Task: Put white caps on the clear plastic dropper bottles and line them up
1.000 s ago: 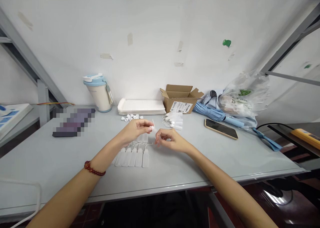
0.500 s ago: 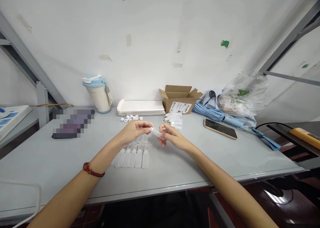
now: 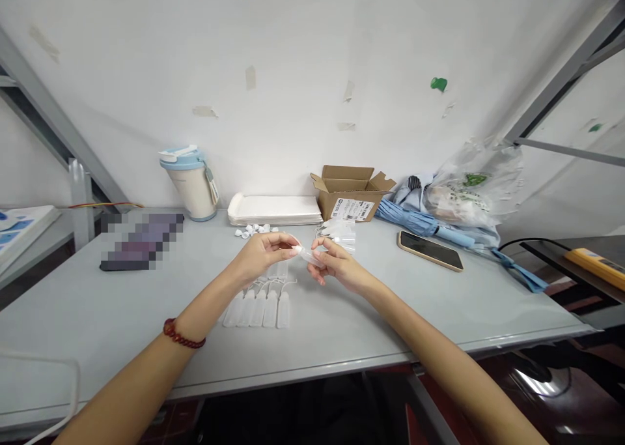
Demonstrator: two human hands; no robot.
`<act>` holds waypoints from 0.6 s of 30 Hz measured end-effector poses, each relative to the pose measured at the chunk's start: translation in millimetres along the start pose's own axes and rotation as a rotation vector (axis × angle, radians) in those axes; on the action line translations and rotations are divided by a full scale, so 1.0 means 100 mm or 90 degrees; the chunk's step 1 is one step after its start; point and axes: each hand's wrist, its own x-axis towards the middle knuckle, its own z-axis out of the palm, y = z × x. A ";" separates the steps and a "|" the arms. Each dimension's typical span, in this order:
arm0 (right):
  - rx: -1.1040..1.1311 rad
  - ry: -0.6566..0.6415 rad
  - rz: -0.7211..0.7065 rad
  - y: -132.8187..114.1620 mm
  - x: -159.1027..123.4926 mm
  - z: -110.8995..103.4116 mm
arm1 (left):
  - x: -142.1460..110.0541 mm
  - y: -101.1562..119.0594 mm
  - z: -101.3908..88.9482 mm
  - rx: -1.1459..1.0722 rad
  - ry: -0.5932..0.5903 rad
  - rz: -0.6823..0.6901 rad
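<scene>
Above the middle of the table, both my hands hold one small translucent plastic bottle (image 3: 310,257), tilted with its white neck end to the left. My left hand (image 3: 266,255) pinches that end between thumb and fingers. My right hand (image 3: 339,262) grips the bottle's body, thumb on top. Just below my hands lies a row of similar bottles (image 3: 257,309) with thin white tubes or cords at their tops. More translucent bottles (image 3: 279,271) lie behind that row, partly covered by my left hand. White caps (image 3: 254,230) are heaped behind my left hand, and further bottles (image 3: 344,234) lie in front of the carton.
Along the wall stand a cream tumbler with a blue lid (image 3: 190,184), a stack of white trays (image 3: 276,210) and an open cardboard box (image 3: 349,197). Rightward lie a folded blue umbrella (image 3: 415,222), a plastic bag (image 3: 469,191) and a phone (image 3: 430,251). A pixelated dark object (image 3: 141,242) is at left.
The bottle has turned slightly between my hands, and my right fingers have shifted along it. The bottles on the table stay where they were.
</scene>
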 end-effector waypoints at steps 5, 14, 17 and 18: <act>0.008 0.007 0.003 0.01 0.01 0.00 | 0.00 0.00 0.01 -0.022 0.000 -0.013; -0.017 -0.006 0.000 0.04 0.01 -0.02 | -0.02 0.05 0.06 0.047 -0.037 -0.073; -0.020 -0.005 0.005 0.04 0.00 -0.02 | -0.03 0.08 0.05 0.085 -0.050 -0.029; -0.018 -0.004 0.007 0.04 0.00 -0.02 | -0.03 0.08 0.05 0.092 -0.052 -0.014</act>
